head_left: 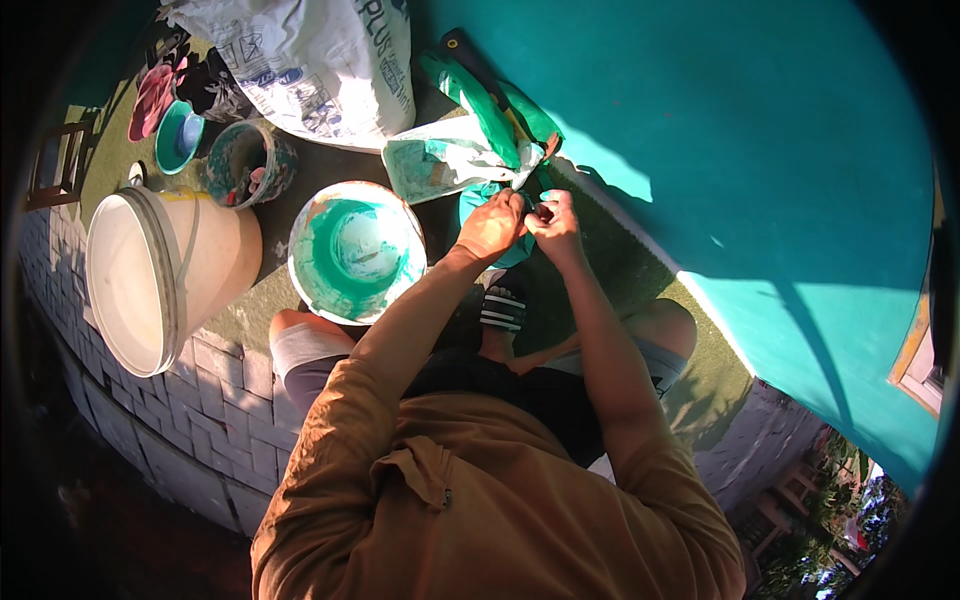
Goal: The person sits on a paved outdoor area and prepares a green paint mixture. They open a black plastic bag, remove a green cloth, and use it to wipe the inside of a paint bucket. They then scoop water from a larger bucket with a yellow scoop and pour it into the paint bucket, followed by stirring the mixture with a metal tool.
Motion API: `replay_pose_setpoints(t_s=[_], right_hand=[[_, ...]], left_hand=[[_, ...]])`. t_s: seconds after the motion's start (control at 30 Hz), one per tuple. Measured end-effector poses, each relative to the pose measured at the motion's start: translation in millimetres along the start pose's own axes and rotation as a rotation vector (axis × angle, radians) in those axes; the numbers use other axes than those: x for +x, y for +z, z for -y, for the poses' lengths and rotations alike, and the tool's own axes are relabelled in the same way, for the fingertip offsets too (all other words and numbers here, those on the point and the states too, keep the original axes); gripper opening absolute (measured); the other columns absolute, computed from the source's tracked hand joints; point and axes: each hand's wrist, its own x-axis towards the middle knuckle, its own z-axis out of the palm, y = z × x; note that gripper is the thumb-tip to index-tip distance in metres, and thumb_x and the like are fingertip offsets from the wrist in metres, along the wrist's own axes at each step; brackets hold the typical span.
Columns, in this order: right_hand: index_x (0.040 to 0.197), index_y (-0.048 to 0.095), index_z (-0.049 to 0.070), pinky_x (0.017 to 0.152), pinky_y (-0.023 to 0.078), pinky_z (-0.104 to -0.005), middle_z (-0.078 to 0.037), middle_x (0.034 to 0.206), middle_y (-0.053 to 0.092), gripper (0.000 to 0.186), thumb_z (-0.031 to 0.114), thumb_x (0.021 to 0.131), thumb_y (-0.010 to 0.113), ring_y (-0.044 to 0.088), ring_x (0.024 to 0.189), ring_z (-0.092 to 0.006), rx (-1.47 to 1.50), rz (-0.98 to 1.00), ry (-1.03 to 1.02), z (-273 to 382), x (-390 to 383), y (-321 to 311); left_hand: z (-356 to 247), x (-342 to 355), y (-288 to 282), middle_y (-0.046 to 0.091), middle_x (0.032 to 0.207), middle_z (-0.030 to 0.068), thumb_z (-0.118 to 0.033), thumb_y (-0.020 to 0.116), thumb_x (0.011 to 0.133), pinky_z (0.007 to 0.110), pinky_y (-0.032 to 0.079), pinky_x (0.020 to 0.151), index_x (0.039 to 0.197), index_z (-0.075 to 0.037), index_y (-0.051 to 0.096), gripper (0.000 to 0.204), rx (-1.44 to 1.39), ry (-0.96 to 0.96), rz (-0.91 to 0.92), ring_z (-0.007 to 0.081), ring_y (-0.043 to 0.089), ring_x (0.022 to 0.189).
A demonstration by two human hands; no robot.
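My left hand point(488, 225) and my right hand point(552, 222) meet over a teal object point(468, 205), which looks like a plastic bag or container, both with curled fingers gripping at its top; my fingers partly hide it. Just beyond them lies a paint-smeared white tray point(420, 165) with green paint tools point(490, 125) and pale material on it. To the left of my hands stands a white bucket point(357, 250) coated inside with green paint.
A large pale bucket point(130, 280) lies tilted at left, near a smaller stained bucket point(225, 175), a teal bowl point(170, 140) and footwear point(153, 98). A printed white sack point(320, 60) sits behind. A teal wall point(780, 180) runs along the right, beside my folded legs.
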Motion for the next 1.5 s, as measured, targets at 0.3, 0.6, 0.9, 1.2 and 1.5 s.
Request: replay_pose_setpoints(t_s=[0.3,0.6,0.9,1.2,1.5], right_hand=[[0.110,0.046,0.003,0.063,0.050,-0.0285,-0.004,0.076,0.059,0.042,0.001,0.073,0.068,0.058,0.066,-0.0127,0.005,-0.012,-0.191,-12.0,1.6,-13.8],[0.082,0.054,0.002,0.059,0.043,-0.0255,-0.002,0.068,0.054,0.015,0.006,0.078,0.068,0.051,0.061,-0.0105,0.396,0.166,0.198,-16.2,-3.8,-24.8],[0.096,0.055,0.002,0.062,0.048,-0.0301,-0.004,0.075,0.061,0.023,0.010,0.080,0.070,0.060,0.068,-0.0135,0.308,-0.085,0.462,20.8,-14.7,4.4],[0.096,0.061,0.001,0.073,0.051,-0.0311,-0.008,0.083,0.068,0.026,0.015,0.079,0.076,0.065,0.077,-0.0150,-0.024,-0.025,0.166,-8.5,-30.6,4.3],[0.092,0.064,0.001,0.064,0.051,-0.0299,-0.008,0.074,0.066,0.018,0.011,0.081,0.076,0.063,0.067,-0.0133,-0.115,-0.170,0.013,13.8,-25.7,2.6]], left_hand=[[-5.8,8.0,-2.6,0.061,0.096,0.0208,-0.017,0.069,0.083,0.044,0.053,0.081,0.097,-0.001,0.052,0.027,-0.252,-0.106,0.057,0.0380,0.063,0.093],[-7.6,12.7,8.7,0.063,0.087,0.0217,-0.013,0.067,0.083,0.042,0.052,0.072,0.093,0.003,0.057,0.021,-0.666,-0.335,-0.027,0.0356,0.064,0.079],[12.1,-13.6,31.4,0.063,0.077,0.0066,-0.005,0.055,0.096,0.026,0.048,0.062,0.096,0.002,0.056,0.007,-1.330,-0.496,-0.078,0.0129,0.058,0.066],[13.2,-12.1,19.2,0.065,0.089,0.0058,-0.013,0.061,0.095,0.027,0.048,0.069,0.102,0.000,0.060,0.015,-1.360,-0.688,0.027,0.0132,0.059,0.079],[10.7,-15.1,25.0,0.063,0.081,0.0031,-0.010,0.063,0.090,0.025,0.046,0.068,0.097,0.000,0.060,0.013,-1.134,-0.581,-0.042,0.0099,0.054,0.072]])
